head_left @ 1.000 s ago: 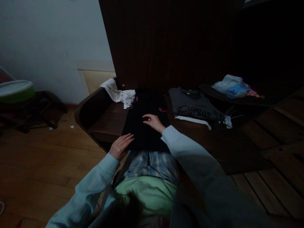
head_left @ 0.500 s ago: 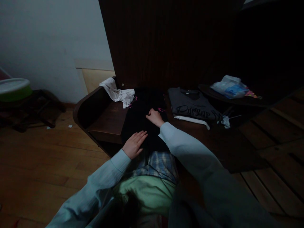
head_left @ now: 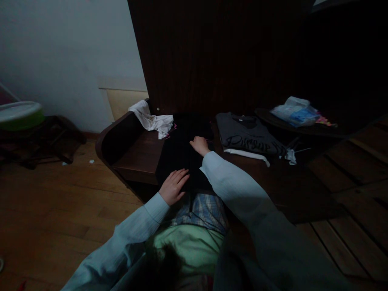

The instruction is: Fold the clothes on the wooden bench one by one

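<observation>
A black garment with small pink marks lies spread on a dark wooden surface in front of me. My left hand rests flat on its near edge, fingers stretched out and slightly apart. My right hand lies farther back on the same garment near a pink mark, fingers curled down onto the cloth. Whether it pinches the fabric is hidden in the dim light. A plaid cloth hangs below the garment's near edge, toward my lap.
A crumpled white cloth lies at the back left of the surface. A folded grey shirt with lettering sits to the right over a white layer. A plastic bag lies farther right. A green-rimmed basin stands at left on the wooden floor.
My left hand slid from the garment's left near corner to the right, onto its near middle. My right hand moved farther back along the garment.
</observation>
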### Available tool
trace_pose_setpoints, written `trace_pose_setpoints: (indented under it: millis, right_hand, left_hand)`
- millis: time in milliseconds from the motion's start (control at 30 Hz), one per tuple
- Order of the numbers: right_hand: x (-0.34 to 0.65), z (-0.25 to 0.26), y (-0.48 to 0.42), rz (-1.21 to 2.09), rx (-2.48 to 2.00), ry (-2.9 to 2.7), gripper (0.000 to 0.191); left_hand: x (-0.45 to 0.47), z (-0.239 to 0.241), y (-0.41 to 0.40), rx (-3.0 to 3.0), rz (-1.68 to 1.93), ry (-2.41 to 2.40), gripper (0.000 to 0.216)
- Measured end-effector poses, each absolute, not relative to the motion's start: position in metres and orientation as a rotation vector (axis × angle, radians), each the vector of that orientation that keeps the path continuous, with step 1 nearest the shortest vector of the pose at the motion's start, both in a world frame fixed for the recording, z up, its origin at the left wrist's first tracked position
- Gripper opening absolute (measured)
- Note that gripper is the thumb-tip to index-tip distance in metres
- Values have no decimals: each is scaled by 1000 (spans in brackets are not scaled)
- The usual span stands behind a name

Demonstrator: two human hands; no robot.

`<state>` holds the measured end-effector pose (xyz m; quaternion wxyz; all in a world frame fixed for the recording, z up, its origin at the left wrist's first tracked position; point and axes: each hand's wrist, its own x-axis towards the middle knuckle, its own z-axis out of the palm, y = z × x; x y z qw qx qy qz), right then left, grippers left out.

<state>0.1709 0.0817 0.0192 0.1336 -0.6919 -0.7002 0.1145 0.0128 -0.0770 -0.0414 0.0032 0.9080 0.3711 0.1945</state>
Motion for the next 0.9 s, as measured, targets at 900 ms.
trace_pose_setpoints:
  millis: [900]
  right_hand:
    - [204, 30, 72, 315, -1693, -2178, 26]
  left_hand:
    - [21, -29, -80, 2928, 866, 832, 32]
